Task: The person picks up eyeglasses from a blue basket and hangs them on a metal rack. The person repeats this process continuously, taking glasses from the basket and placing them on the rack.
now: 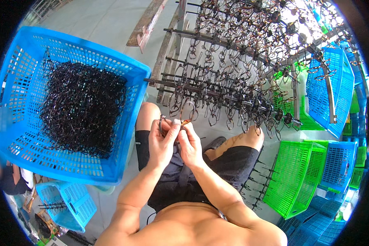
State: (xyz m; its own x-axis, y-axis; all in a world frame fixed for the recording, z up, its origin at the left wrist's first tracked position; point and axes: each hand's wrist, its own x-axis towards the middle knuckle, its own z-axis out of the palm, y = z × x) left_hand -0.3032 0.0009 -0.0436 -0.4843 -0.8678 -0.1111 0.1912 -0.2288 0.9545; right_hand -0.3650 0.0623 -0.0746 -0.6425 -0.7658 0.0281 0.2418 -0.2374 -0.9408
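My left hand [162, 142] and my right hand [189, 143] meet above my lap, fingertips almost touching. Between them is an eyeglass frame [187, 111] with brown, amber-patterned rims, pinched by my right fingers. My left fingers close on a dark, thin-rimmed piece [162, 124], which looks like another eyeglass frame; part of it is hidden by the hand. Just beyond the hands, many similar dark frames hang from black bars [203, 92] on a rack. To the left, a blue plastic basket [134, 66] holds a tangled heap of dark frames [83, 107].
Wooden rack posts [169, 55] stand ahead. Green crates [295, 178] and a blue crate [339, 164] sit at the right, near bars with small clips [259, 181]. A smaller blue basket [77, 203] lies lower left, close to another person [13, 180].
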